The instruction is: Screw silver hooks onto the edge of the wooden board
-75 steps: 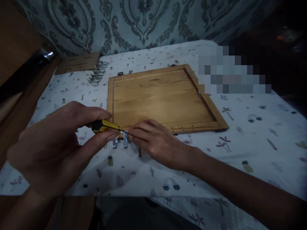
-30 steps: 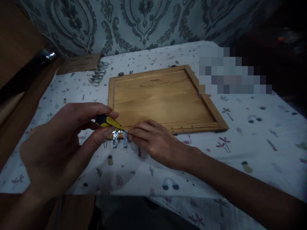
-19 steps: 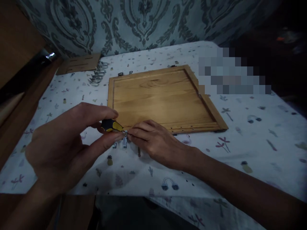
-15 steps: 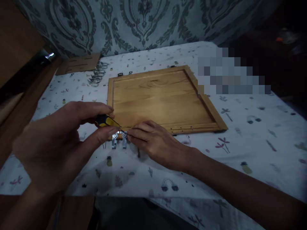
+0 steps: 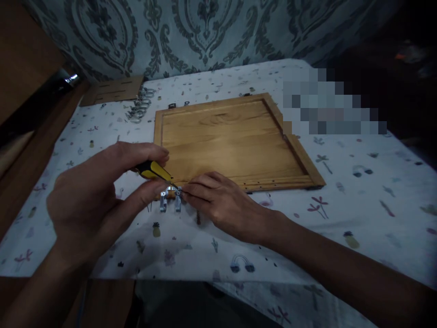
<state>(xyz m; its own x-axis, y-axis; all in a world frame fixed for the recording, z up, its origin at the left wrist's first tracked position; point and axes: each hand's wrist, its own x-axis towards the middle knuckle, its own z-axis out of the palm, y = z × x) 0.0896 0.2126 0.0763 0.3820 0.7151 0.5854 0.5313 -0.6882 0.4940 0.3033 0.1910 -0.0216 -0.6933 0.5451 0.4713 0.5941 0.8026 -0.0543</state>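
Note:
My left hand (image 5: 92, 191) is closed around the yellow and black handle of a screwdriver (image 5: 154, 171). The screwdriver slants down to the right, its tip at a small metal hook bracket (image 5: 178, 200) on the near left edge of a wooden framed panel (image 5: 218, 136). Beside it, a matching metal hook bracket (image 5: 163, 202) is set on the same edge. My right hand (image 5: 221, 202) rests over the panel's near edge, fingers together, fingertips pressed at the right bracket. Whatever lies under those fingertips is hidden.
A patterned white cloth (image 5: 280, 255) covers the table. Several loose metal hooks (image 5: 139, 105) lie at the back left beside a slotted brown cardboard piece (image 5: 114, 90). Small dark clips (image 5: 172, 105) sit along the panel's far edge. A patterned curtain (image 5: 205, 32) hangs behind.
My left hand has shifted slightly right and turned on the screwdriver, so more of its yellow handle shows. The right hand and the panel stay where they were.

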